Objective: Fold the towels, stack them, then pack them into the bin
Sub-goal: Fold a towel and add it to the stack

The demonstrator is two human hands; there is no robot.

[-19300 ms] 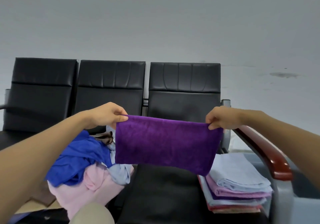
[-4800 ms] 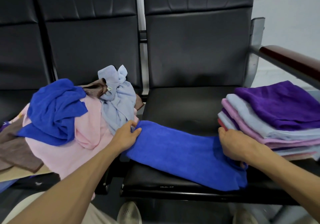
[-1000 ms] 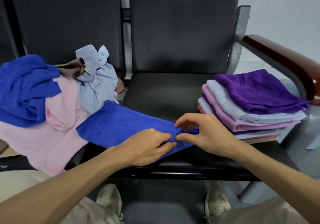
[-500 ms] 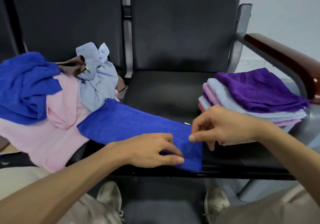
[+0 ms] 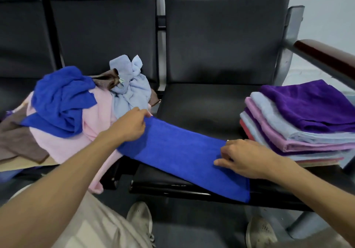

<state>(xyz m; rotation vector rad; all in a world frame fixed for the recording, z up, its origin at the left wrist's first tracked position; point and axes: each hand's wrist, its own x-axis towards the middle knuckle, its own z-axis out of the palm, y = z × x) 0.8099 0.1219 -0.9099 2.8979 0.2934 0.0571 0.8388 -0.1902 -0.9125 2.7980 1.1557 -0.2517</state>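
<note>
Two ends must meet squarely: left hand (image 5: 131,126) pinches the blue towel (image 5: 180,151) at the seat (image 5: 201,103) edge; right hand (image 5: 244,157) rests on its other end, grip unclear.

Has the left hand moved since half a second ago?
Yes. The left hand has slid left along the blue towel, from mid-seat to its end by the gap between seats, where it pinches the corner.
</note>
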